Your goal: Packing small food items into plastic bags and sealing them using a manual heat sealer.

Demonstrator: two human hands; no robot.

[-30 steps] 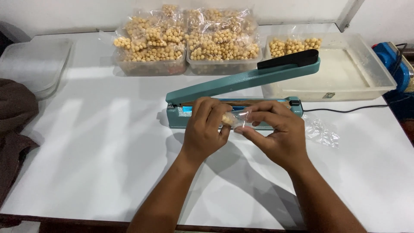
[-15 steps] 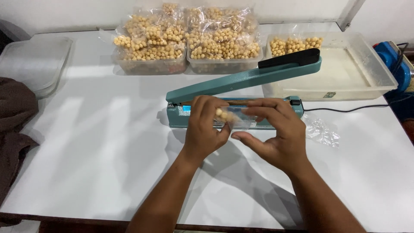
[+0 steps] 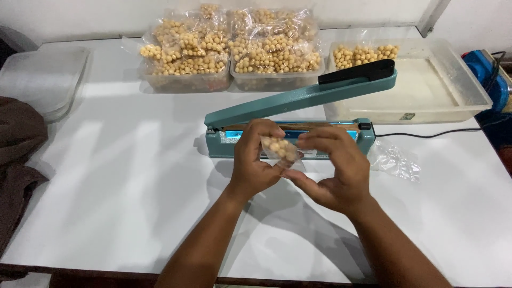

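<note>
Both hands up over the white table [image 3: 106,202], just in front of the teal sealer [image 3: 298,114], its arm raised. Left hand [image 3: 255,160] and right hand [image 3: 336,170] pinch one small clear bag of pale round snacks [image 3: 280,150] between fingertips, fingers closed on it. Filled bags [image 3: 229,45] heaped in tubs behind; empty clear bags [image 3: 396,161] lie right of the sealer
</note>
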